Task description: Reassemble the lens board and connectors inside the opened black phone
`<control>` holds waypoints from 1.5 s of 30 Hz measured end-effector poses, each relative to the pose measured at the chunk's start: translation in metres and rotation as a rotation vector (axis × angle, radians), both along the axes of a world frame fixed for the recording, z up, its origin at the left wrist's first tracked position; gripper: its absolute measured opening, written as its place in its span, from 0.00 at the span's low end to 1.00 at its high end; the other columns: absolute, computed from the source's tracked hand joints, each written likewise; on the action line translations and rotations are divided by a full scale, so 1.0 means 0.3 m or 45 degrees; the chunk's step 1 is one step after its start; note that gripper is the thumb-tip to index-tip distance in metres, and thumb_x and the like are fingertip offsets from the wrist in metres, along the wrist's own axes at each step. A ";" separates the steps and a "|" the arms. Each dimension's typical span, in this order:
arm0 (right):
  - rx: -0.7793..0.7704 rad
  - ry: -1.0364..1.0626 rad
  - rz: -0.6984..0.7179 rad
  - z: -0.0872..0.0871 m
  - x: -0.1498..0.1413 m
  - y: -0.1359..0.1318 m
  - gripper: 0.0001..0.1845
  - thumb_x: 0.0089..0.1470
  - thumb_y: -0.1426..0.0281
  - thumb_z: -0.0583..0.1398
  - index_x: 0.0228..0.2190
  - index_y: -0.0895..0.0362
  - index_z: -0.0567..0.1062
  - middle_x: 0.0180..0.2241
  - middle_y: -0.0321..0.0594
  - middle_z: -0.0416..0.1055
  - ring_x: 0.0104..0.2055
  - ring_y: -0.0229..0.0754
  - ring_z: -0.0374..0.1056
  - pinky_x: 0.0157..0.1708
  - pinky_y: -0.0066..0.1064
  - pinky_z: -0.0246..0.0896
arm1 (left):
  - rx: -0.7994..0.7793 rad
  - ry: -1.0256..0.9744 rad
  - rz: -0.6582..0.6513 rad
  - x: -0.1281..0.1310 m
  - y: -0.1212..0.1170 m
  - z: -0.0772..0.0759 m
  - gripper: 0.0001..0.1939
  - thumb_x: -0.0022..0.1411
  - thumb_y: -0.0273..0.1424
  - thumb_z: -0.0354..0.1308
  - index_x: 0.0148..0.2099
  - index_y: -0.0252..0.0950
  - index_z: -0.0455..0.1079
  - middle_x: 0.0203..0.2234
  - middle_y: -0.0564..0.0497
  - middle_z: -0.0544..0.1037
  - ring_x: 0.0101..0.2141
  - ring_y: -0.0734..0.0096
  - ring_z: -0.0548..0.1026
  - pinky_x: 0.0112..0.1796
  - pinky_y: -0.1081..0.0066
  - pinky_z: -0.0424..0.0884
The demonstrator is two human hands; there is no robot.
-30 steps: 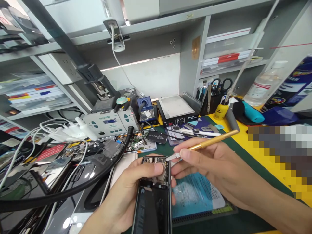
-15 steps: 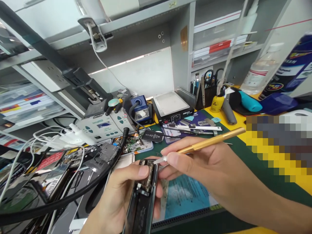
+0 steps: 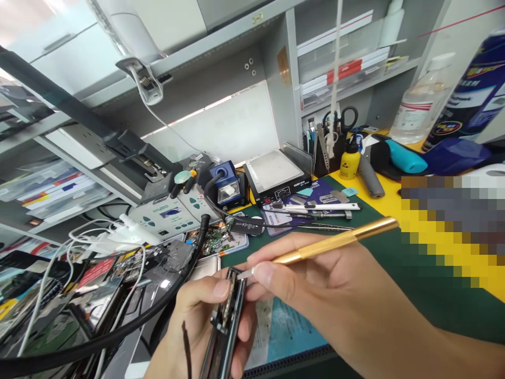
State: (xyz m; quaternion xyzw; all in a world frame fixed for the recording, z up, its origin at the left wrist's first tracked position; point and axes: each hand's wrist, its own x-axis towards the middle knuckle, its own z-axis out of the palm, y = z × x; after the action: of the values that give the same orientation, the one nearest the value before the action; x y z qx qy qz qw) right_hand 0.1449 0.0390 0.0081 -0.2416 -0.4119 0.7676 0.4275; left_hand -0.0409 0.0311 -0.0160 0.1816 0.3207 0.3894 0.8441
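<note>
An opened phone with its circuit board exposed is held on edge by my left hand, thumb pressed over the board and fingers wrapped behind the frame. My right hand pinches a gold-handled craft knife like a pen. The silver blade points at the top end of the phone, at the frame's inner edge beside the board; whether it touches cannot be made out. Under the hands lies a blue printed mat.
A black hose arches across the left side over stacked phone parts. Behind stand a rework station, a hot plate and a tray of small boards. To the right are a yellow bottle and a clear bottle.
The phone has turned more on edge and shifted slightly left and down in view. My right hand and the knife moved left with it. The camera view has shifted a little.
</note>
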 end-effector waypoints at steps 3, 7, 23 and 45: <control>-0.003 0.031 -0.012 0.005 -0.001 -0.002 0.13 0.53 0.57 0.69 0.33 0.52 0.77 0.28 0.38 0.80 0.30 0.46 0.81 0.34 0.37 0.81 | -0.032 0.012 -0.029 -0.011 -0.006 -0.011 0.10 0.48 0.35 0.68 0.26 0.33 0.77 0.13 0.48 0.79 0.12 0.66 0.76 0.12 0.76 0.71; 0.012 0.042 -0.008 0.001 -0.002 -0.004 0.12 0.53 0.58 0.69 0.34 0.52 0.79 0.29 0.38 0.81 0.31 0.47 0.81 0.33 0.37 0.81 | -0.048 0.057 0.045 -0.028 -0.012 -0.027 0.10 0.48 0.36 0.66 0.25 0.32 0.75 0.10 0.49 0.76 0.08 0.70 0.70 0.08 0.78 0.64; 0.022 0.080 0.050 -0.012 -0.007 0.001 0.08 0.58 0.63 0.65 0.37 0.53 0.75 0.29 0.39 0.79 0.30 0.48 0.80 0.32 0.39 0.81 | 0.011 -0.165 -0.081 -0.061 -0.010 -0.077 0.13 0.54 0.37 0.60 0.32 0.31 0.75 0.15 0.46 0.80 0.10 0.67 0.74 0.10 0.77 0.66; 0.347 -0.079 -0.144 -0.034 -0.003 -0.001 0.05 0.59 0.64 0.64 0.34 0.51 0.80 0.28 0.35 0.81 0.31 0.47 0.82 0.31 0.30 0.81 | 0.071 -0.190 -0.125 -0.046 -0.008 -0.074 0.11 0.56 0.32 0.58 0.34 0.27 0.76 0.18 0.40 0.82 0.16 0.57 0.80 0.13 0.72 0.73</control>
State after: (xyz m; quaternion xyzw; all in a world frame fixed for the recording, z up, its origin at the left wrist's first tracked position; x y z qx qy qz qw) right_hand 0.1440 0.0387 -0.0020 -0.2278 -0.5110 0.6714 0.4860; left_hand -0.0549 0.0286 -0.0383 0.1911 0.2366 0.3690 0.8782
